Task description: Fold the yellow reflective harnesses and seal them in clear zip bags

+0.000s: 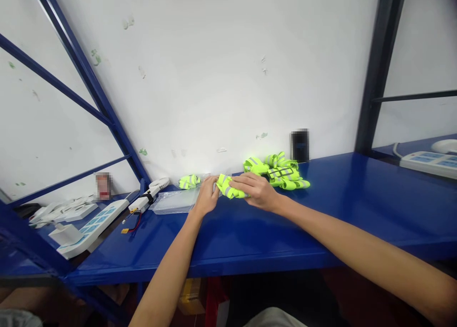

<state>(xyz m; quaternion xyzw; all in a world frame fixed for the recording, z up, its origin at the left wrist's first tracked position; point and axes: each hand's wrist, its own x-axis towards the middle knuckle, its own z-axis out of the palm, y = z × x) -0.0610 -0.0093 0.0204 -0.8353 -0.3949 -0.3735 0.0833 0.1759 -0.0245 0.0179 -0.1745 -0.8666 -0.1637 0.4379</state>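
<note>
A folded bundle of fluorescent yellow-green reflective strap (227, 186) with silver stripes is between my two hands, above the blue tabletop. My left hand (207, 196) is closed at the bundle's left end, fingertips together. Over the right end lie the closed fingers of my right hand (259, 190), covering part of it. Behind my right hand rests a loose heap of the same reflective straps (285, 172). A smaller rolled reflective strap (189, 181) lies to the left, near the wall. Clear plastic bags (174, 202) lie flat beside my left hand, which hides their right part.
The blue table (357, 208) runs along a white wall. A dark blurred object (300, 146) stands at the back. On the left are a white fan (157, 186), a battery with wires (141, 202) and a power strip (94, 229). Blue rack posts (117, 136) rise there.
</note>
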